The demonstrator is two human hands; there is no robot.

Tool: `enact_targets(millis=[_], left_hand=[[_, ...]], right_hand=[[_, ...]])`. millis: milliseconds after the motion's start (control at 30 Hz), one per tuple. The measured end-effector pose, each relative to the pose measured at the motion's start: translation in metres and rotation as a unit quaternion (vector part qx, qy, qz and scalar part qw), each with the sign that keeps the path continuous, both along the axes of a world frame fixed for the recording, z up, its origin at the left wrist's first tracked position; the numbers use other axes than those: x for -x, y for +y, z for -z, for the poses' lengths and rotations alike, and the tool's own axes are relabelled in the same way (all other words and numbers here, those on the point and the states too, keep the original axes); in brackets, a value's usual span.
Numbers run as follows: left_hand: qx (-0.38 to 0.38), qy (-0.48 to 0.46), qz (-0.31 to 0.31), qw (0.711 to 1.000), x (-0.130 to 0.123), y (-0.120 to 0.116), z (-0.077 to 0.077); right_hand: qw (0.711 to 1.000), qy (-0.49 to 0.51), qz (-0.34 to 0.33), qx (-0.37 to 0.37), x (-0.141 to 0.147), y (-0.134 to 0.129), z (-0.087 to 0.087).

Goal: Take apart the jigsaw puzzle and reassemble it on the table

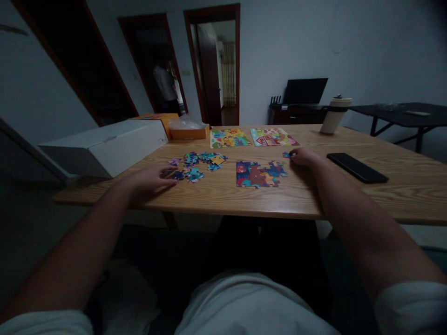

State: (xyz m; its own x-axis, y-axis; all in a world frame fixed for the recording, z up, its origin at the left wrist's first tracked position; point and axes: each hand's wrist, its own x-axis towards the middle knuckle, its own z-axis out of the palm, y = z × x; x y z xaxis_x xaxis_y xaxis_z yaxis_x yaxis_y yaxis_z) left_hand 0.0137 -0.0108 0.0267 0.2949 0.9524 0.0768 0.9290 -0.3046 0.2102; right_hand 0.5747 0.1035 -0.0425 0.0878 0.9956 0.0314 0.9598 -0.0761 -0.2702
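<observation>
Beside the pile of loose puzzle pieces, at its left edge, my left hand rests with its fingers apart and nothing seen in them. A joined section of puzzle, dark blue with a brown figure, lies flat near the middle of the table, its right edge uneven. My right hand is to the right of and just beyond that section, its fingertips closed on a small blue puzzle piece at the table surface.
Two colourful picture sheets lie behind the pieces. A white box and an orange tray with clear plastic stand left. A black phone and a cup are right. A person stands in a far doorway.
</observation>
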Motion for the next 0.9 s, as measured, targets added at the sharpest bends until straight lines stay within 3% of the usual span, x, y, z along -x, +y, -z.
enact_targets(millis=[100,267,433,600,800,900], left_hand=[[0.037,0.025,0.019,0.999,-0.011,0.001,0.008],[0.027,0.037,0.039,0.998,-0.018,0.011,0.009],[-0.025,-0.003,0.028,0.999,-0.02,0.009,0.009],[-0.086,-0.019,0.002,0.996,-0.038,-0.006,0.007],[-0.126,-0.015,0.074,0.989,-0.074,-0.019,0.006],[-0.135,-0.004,0.148,0.98,-0.099,-0.028,0.012]], right_hand=[[1.0,0.004,0.01,0.005,0.0,-0.003,-0.002],[1.0,-0.014,-0.005,0.001,0.0,-0.003,-0.002],[1.0,-0.016,-0.012,0.014,-0.001,0.0,-0.001],[1.0,-0.009,-0.007,0.008,0.0,-0.002,-0.001],[1.0,-0.018,-0.008,0.017,0.005,-0.007,-0.005],[1.0,-0.008,-0.01,0.018,0.005,-0.006,-0.004]])
